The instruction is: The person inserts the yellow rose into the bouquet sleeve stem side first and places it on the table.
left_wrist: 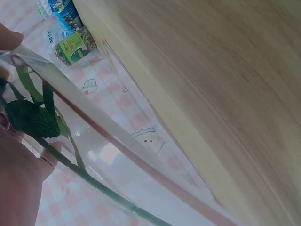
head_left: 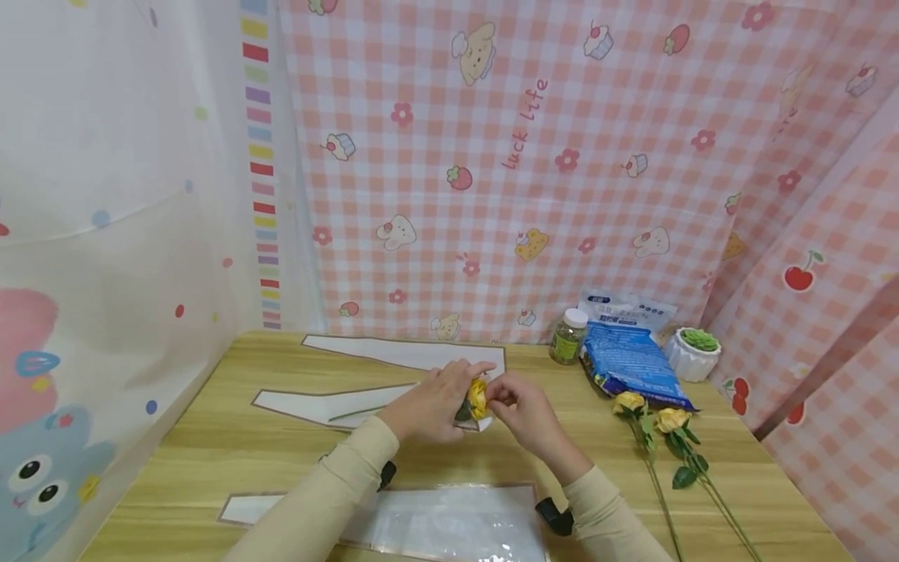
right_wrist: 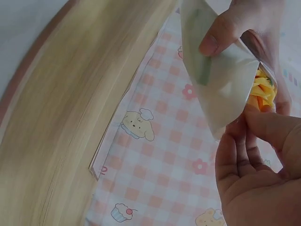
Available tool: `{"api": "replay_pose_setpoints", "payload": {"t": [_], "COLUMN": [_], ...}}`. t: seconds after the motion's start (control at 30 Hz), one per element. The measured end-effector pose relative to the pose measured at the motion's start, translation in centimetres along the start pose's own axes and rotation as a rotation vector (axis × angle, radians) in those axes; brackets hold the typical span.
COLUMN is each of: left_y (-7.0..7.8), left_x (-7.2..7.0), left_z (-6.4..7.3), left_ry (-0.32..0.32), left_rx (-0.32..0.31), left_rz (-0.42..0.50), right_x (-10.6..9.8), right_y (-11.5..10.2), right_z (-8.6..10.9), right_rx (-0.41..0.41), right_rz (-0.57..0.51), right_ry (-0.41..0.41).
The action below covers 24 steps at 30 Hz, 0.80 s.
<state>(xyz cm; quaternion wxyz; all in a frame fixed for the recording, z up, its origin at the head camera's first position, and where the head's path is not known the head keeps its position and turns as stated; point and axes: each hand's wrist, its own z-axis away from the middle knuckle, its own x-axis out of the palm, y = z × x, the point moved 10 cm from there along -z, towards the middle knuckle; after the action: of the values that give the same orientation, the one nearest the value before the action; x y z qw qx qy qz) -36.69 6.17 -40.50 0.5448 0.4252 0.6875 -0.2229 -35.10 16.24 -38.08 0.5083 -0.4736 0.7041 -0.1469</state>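
Note:
My left hand (head_left: 437,400) grips a tapered flower sleeve (head_left: 291,406), white on one side with a brown border, around a yellow rose (head_left: 478,398). In the left wrist view the rose's green stem (left_wrist: 113,197) and dark leaf (left_wrist: 32,117) show through the clear side of the sleeve. The right wrist view has the left thumb lying across the white side of the sleeve (right_wrist: 223,94), near its wide mouth. There the right hand (head_left: 528,415) pinches the sleeve's edge with thumb and fingers, right beside the yellow petals (right_wrist: 262,90).
Another sleeve (head_left: 407,353) lies at the table's back, and one (head_left: 463,515) in front. At right lie two yellow roses (head_left: 628,401) (head_left: 672,420). Behind them stand a lidded jar (head_left: 567,337), a blue packet (head_left: 628,363) and a potted succulent (head_left: 694,353). A checked curtain (head_left: 435,156) hangs behind.

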Motion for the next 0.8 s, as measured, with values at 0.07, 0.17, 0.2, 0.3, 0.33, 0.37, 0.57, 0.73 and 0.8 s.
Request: {"api": "replay_pose_setpoints", "payload": {"t": [0.07,0.17,0.2,0.3,0.33,0.37,0.57,0.73,0.8], "left_y": [0.0,0.0,0.0,0.0,-0.1,-0.1,0.0,0.0,0.0], "left_x": [0.0,0.0,0.0,0.1,0.2,0.2,0.1,0.1,0.1], "left_z": [0.0,-0.1,-0.1,-0.1,-0.1,-0.1,-0.1,-0.1,-0.1], "left_ry": [0.003,0.004,0.004,0.002,0.000,-0.001,0.014,0.013,0.015], "left_rx": [0.000,0.002,0.003,-0.001,-0.003,-0.005,0.007,0.015,0.022], "left_rz": [0.006,0.000,-0.006,-0.028,-0.039,-0.039,-0.035,-0.024,-0.023], "right_x": [0.0,0.0,0.0,0.0,0.0,0.0,0.2,0.8,1.2], "right_y": [-0.1,0.2,0.3,0.4,0.5,0.4,0.0,-0.5,-0.5], "right_z": [0.1,0.1,0.1,0.2,0.2,0.2,0.3,0.4,0.4], "right_rx": [-0.002,0.042,0.056,0.072,0.072,0.064,-0.007,-0.061,-0.057], "right_rz": [0.006,-0.036,-0.054,-0.078,-0.073,-0.057,0.059,0.102,0.089], "right_ry": [0.009,0.010,0.011,0.014,0.016,0.020,-0.004,-0.059,-0.082]}}
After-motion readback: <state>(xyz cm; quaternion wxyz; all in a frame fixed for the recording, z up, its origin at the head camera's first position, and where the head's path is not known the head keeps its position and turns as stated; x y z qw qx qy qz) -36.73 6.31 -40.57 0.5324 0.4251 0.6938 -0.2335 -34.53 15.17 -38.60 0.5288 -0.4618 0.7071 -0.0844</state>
